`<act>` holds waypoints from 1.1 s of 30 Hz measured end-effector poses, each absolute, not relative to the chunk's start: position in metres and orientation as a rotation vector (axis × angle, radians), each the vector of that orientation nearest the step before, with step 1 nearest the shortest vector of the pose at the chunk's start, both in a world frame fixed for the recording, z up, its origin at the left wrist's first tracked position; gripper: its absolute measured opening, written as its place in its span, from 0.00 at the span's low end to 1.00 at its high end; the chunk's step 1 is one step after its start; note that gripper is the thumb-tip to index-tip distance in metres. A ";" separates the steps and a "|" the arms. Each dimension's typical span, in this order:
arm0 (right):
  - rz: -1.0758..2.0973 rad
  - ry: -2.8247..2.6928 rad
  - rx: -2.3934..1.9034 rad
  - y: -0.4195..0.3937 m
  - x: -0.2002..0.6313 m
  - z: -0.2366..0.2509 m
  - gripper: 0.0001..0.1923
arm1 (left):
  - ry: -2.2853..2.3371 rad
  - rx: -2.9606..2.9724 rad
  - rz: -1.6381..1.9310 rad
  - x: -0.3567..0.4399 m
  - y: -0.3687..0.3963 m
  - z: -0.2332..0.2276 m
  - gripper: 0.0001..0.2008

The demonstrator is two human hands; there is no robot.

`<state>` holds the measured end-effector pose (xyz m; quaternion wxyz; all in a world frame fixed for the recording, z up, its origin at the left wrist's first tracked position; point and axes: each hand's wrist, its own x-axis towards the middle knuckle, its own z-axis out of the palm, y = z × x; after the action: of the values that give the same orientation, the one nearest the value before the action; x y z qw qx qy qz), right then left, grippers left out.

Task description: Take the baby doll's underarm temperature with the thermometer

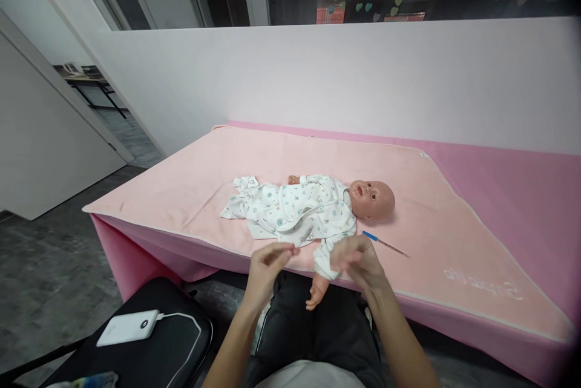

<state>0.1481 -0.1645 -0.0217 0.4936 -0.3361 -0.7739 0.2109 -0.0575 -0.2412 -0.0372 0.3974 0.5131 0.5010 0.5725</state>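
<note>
A baby doll (372,199) in a white patterned gown (295,206) lies face up on a pink blanket (181,176), its head to the right. One doll arm (319,288) hangs over the bed's near edge between my hands. My left hand (270,264) hovers by the lower part of the gown, fingers loosely bent and nothing visible in them. Beside the doll's near sleeve is my right hand (358,259), somewhat blurred, its fingers curved and apart; whether it touches the sleeve I cannot tell. A thin stick with a blue end (370,235) lies just beyond it.
The blanket covers a pink-sheeted bed (535,194) against a white wall (340,85). At lower left, a white power bank (129,327) with a cable rests on a black chair (167,309). My legs (313,327) are close against the bed's front edge.
</note>
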 end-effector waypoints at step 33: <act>0.465 -1.858 -0.797 -0.103 0.097 -0.049 0.07 | 1.742 2.183 1.433 -0.034 -0.143 -0.063 0.13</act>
<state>0.0968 -0.1026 -0.0492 0.5086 -0.3307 -0.7712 0.1929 -0.0344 -0.1431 -0.0626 0.0013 0.6956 0.5549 0.4564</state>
